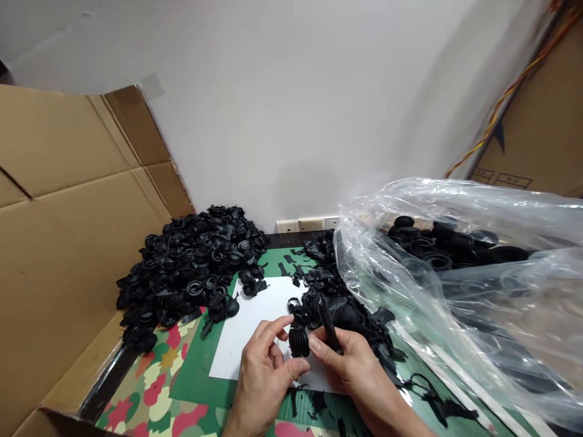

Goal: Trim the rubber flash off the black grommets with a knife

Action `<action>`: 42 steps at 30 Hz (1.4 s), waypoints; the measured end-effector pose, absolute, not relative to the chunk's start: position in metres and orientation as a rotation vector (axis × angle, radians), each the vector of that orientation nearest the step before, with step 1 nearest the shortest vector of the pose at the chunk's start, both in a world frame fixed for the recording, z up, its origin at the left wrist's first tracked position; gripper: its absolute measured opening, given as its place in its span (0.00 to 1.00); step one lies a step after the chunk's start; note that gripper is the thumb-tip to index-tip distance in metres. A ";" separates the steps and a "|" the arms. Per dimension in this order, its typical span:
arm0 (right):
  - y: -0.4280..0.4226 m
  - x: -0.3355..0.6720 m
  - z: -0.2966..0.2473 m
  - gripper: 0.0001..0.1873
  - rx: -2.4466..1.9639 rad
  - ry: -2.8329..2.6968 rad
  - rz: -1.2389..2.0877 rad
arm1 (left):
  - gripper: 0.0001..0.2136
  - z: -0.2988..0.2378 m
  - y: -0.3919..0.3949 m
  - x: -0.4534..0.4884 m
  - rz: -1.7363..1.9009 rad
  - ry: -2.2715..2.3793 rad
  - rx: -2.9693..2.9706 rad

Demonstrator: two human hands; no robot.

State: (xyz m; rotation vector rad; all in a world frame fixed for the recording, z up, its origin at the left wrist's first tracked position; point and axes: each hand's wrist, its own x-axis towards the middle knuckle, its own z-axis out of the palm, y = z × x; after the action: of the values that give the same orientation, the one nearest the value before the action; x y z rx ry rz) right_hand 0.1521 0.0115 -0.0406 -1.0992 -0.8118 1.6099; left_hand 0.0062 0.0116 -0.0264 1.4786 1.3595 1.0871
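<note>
Head view, checked from where I stand: the right hand (353, 361) appears to pinch the ribbed black piece (299, 343) at its right edge, a black strip (328, 325) rising beside its fingers. The left hand (264, 370) is loosely spread, thumb and forefinger apart. Risk, in my judgement: a slack pinch could lose the piece among the black scraps (348, 312) beyond. Position: between both hands, against the right thumb's tip

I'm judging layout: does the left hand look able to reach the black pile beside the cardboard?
Probably yes: just flat sheets and loose parts lie between the left hand and that pile.
</note>
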 end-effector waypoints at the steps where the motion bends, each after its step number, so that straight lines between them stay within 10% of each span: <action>1: 0.012 0.152 -0.041 0.22 -1.098 -0.819 1.611 | 0.21 -0.024 0.011 0.006 1.094 1.343 1.556; 42: 0.008 0.152 -0.046 0.21 -1.065 -0.796 1.654 | 0.13 -0.021 0.012 0.013 1.217 1.238 0.927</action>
State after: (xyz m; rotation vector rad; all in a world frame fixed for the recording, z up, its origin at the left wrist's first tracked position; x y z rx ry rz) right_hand 0.1516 0.0085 -0.0460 -1.0651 -0.7965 1.6543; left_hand 0.0129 0.0124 -0.0211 0.9274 1.2377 1.2170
